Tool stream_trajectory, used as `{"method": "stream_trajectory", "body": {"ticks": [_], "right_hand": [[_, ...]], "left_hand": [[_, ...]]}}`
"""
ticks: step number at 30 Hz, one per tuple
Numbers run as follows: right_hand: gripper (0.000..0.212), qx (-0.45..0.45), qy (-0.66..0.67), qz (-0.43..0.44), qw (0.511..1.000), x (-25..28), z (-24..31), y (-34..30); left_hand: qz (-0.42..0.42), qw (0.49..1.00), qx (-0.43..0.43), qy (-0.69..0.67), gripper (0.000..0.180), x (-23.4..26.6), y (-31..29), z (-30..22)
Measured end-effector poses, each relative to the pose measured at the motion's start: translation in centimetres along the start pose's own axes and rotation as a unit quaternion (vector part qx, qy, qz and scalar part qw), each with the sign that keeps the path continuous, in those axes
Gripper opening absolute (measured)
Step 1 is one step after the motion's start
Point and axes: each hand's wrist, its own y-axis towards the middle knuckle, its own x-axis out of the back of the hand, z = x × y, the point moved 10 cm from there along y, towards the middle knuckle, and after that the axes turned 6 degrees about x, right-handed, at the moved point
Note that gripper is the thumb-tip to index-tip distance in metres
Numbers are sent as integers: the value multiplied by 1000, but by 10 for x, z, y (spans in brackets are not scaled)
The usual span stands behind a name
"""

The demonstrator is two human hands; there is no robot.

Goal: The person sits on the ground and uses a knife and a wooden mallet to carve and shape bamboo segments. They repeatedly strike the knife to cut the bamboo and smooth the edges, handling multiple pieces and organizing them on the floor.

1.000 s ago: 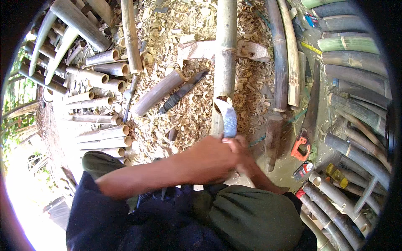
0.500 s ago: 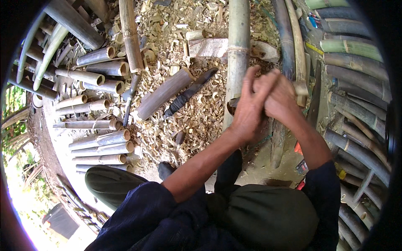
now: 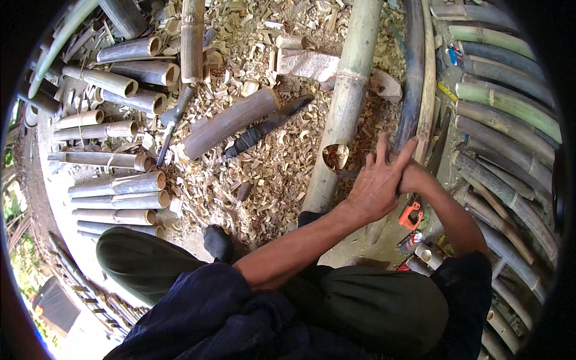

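Observation:
A thick pale-green bamboo pole slants down toward my knees, with an oval hole cut in its near part. Just right of that hole, my left hand is open, its fingers spread apart and lying over my right hand. The right hand looks closed, but its fingers are mostly hidden behind the left. A dark, narrow, blade-like piece sticks out between my left hand and the pole; I cannot see what it belongs to. Both hands are clear of the hole.
The pole crosses a pale wooden block on shavings. A short bamboo length lies beside a dark-wrapped blade. Left are cut bamboo pieces; right, stacked poles. An orange tool lies below my right hand.
My hands have moved down and to the right, away from the pole, uncovering its hole. The left fingers have spread wider. The view has shifted, and the orange tool shows more fully.

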Motion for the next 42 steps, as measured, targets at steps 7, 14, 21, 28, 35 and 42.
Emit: {"method": "stream_trajectory", "body": {"ticks": [7, 14, 21, 28, 35, 42], "right_hand": [[58, -118, 185, 45, 975, -66, 1, -9], [42, -224, 628, -94, 740, -141, 21, 11], [22, -161, 683, -308, 643, -90, 106, 11], [55, -356, 156, -459, 799, -159, 6, -56], [65, -420, 43, -427, 800, -169, 15, -86], [75, -538, 35, -412, 735, -227, -47, -180]], "left_hand": [[120, 991, -53, 15, 114, -9, -13, 12], [353, 923, -98, 115, 116, -12, -19, 25], [-222, 966, 67, -115, 86, 237, -40, 132], [-93, 898, 140, 406, 68, 265, -49, 215], [-20, 973, 152, -175, 95, 265, -50, 139], [86, 877, 45, -471, 86, 192, -49, 54]]}}
